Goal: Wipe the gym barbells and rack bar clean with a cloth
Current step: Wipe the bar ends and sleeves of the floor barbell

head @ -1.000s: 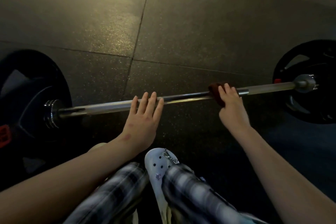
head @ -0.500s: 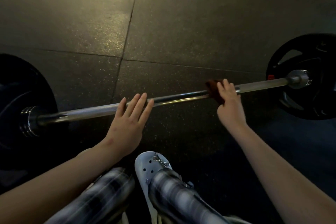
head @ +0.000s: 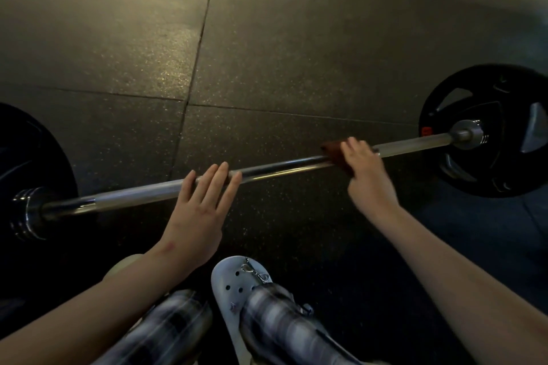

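On the dark rubber floor (head: 267, 53) the barbell (head: 290, 162) lies across in front of the crouching person, a black plate (head: 489, 184) at its right end and a second plate (head: 29, 151) at its left.

Since a second ago little has shifted. The right hand (head: 366, 178) and the reddish cloth (head: 333, 152) under it have crept a touch nearer the right plate, and the hand looks blurred, so I take it to be mid-stroke. The left hand (head: 197, 210) lies on the same stretch of the barbell as before. To me that means the wiping is underway on the right half, working outward. The length between cloth and right plate looks not yet covered, and so does the left half.

The right hand has its fingers curled over the top of the barbell, clamping the cloth around it. The cloth pokes out on the hand's left side. The left hand is spread flat with straight fingers laid across the barbell near its middle. It grips nothing and seems only to steady the barbell against rolling. The two hands are well apart, with bare shiny metal between them.

Below, a pale clog (head: 237, 278) and checked trouser legs show close to the barbell. No rack is in view.
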